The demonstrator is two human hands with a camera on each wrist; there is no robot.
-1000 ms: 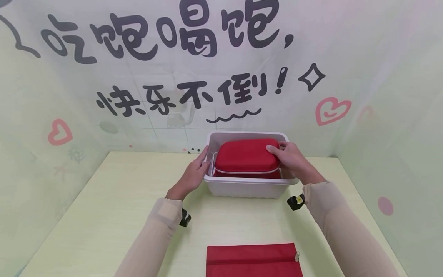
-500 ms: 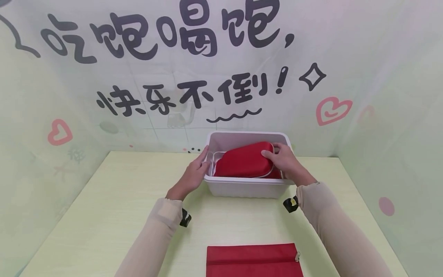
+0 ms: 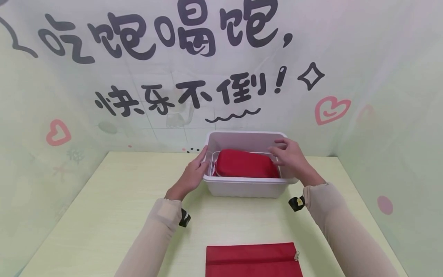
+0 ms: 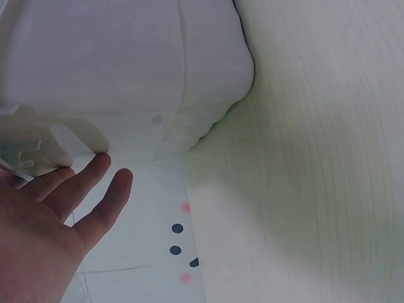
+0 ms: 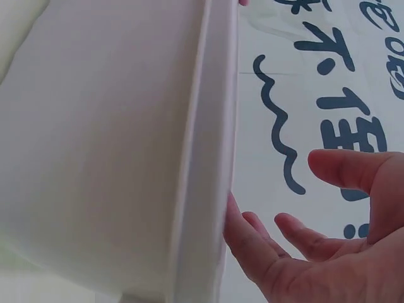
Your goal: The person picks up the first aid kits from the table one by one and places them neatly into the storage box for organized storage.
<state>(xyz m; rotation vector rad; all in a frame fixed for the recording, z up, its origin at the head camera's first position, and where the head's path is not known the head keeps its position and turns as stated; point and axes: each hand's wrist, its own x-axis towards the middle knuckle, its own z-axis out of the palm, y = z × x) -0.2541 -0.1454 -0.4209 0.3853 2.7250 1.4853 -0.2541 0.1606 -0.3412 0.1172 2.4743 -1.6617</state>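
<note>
A white plastic storage bin (image 3: 242, 189) stands at the back of the table. My left hand (image 3: 193, 174) holds its left end, the thumb at the rim and the fingers by the handle cut-out, as the left wrist view shows at the bin's outer wall (image 4: 113, 76). Inside lies a red, rounded zip case (image 3: 245, 164), low in the bin and partly behind the front rim. Over the right end, my right hand (image 3: 291, 157) hovers with fingers spread and nothing in them. In the right wrist view its thumb and fingers stand apart beside the rim (image 5: 205, 145).
A flat red fabric pouch (image 3: 252, 261) with a metal zip pull (image 3: 296, 256) lies near the front of the table (image 3: 138, 200). Clear or white items (image 3: 209, 158) show at the bin's left inner end. A printed curtain (image 3: 155, 134) rises behind the bin.
My right hand has lowered the red zip case further into the bin, let go of it, and drawn back slightly to the right. The left hand stays at the bin's left end.
</note>
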